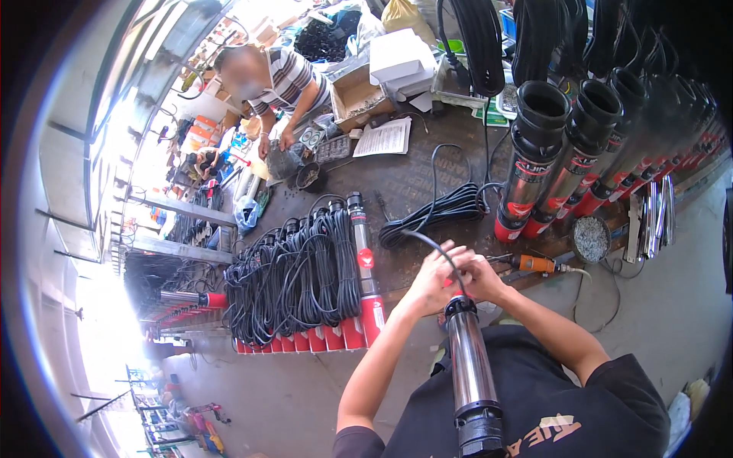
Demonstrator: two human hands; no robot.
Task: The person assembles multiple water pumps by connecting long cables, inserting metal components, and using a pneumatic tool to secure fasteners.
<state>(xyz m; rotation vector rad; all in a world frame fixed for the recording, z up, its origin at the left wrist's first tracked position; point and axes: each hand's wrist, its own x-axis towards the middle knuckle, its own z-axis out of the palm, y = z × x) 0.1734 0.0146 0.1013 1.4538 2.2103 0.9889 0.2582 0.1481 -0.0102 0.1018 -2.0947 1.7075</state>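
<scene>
A steel submersible pump [472,359] with black fittings leans lengthwise against my body, its red end toward the table. My left hand [437,281] is closed at that red end, fingers bent over it. Beside it, my right hand [482,278] is closed on the same end from the other side. What the fingertips grip exactly is hidden behind the hands. A black cable [427,240] passes over my fingers and runs to a tied cable coil [439,214] on the dark workbench [397,179].
Pumps with black cable bundles [294,275] lie in a row at left. Upright pumps [527,179] line the right, near an orange power tool [534,264] with a hose and a bowl of small parts [592,238]. A co-worker [294,84] handles a bag across the bench.
</scene>
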